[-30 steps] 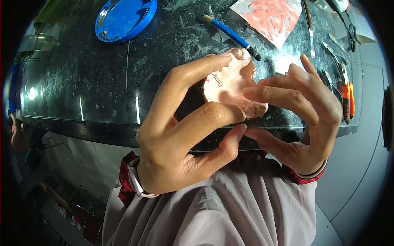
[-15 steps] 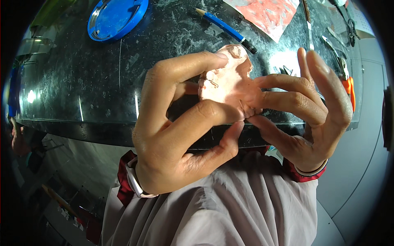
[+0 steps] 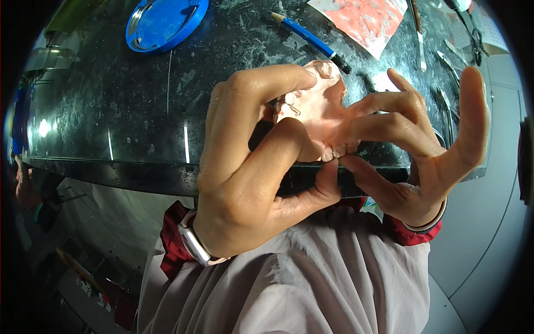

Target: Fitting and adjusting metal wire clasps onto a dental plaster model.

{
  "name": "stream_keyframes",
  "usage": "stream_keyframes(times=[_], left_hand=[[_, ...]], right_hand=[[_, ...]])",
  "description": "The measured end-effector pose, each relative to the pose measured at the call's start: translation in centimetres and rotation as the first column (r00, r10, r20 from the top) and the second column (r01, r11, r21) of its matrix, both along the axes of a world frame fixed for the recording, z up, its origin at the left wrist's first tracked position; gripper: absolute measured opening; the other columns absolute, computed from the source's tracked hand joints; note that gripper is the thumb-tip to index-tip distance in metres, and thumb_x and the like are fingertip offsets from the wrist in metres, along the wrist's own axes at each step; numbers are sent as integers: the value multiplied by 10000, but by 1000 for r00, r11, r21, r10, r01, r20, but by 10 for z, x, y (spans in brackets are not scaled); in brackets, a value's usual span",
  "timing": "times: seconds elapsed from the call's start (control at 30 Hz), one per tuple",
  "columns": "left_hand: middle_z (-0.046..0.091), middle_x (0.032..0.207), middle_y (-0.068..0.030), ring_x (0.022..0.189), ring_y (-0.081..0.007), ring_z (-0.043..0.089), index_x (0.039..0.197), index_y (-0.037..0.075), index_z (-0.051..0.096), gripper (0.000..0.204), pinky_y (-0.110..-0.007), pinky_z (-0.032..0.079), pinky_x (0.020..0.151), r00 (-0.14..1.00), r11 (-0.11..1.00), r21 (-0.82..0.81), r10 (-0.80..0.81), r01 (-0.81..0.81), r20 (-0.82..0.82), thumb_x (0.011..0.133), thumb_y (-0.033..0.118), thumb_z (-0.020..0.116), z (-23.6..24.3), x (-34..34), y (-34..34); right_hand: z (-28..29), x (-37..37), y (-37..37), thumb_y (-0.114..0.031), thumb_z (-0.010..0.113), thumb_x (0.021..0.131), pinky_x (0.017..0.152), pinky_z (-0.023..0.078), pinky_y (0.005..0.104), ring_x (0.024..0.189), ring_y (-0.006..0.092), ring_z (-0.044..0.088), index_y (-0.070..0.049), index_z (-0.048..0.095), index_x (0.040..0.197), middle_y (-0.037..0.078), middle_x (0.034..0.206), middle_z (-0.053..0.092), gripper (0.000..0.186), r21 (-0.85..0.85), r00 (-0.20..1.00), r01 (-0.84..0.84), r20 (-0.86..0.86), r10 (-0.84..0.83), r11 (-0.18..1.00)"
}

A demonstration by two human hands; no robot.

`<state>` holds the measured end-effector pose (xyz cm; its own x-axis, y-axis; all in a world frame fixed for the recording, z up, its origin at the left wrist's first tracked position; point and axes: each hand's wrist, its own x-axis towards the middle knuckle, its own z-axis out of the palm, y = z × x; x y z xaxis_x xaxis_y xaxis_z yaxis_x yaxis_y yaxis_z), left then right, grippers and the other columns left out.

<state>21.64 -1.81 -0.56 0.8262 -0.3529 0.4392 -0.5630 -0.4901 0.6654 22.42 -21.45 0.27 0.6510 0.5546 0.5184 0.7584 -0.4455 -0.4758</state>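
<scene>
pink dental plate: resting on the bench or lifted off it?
Lifted. The pink dental plate is pinched between the left hand and right hand, held above the dark benchtop, near its front edge.

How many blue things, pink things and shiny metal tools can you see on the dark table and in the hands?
Blue things: 2, a round blue lid and a blue pencil.
Pink things: 2, the pink dental plate held by the left hand and right hand, and a pink speckled sheet.
Metal tools: at least 3, near; the far right ones blur together.
Total: at least 7.
</scene>
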Motion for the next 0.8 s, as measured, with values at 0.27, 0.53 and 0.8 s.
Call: stream_keyframes(times=[0.27,0.53,0.8], left_hand=[[487,1186,-206,845,-203,663,662,8,563,273,-289,546,705,997,999,-44,2,2,83,574,52,817,-7,3,-4],[525,1228,-234,861,-219,651,671,10,565,222,-294,536,684,994,988,-113,97,-102,-42,535,7,741,-5,-3,-15],[569,1179,-232,911,-283,620,641,39,516,239,-365,515,736,991,985,-142,106,-93,81,489,19,700,-8,4,-20]], right_hand=[[-4,0,1,-15,787,689,1030,333,561,908,289,668,24,-65,1426,112,901,700,1127,51,998,9,-57,-6,999],[-9,-4,0,-14,786,696,1052,314,538,944,281,668,-6,-176,1415,104,886,711,1201,96,997,16,-80,-9,995],[-9,-11,-4,42,726,739,996,400,473,988,297,654,32,170,1198,108,885,690,721,265,977,28,-209,29,964]])
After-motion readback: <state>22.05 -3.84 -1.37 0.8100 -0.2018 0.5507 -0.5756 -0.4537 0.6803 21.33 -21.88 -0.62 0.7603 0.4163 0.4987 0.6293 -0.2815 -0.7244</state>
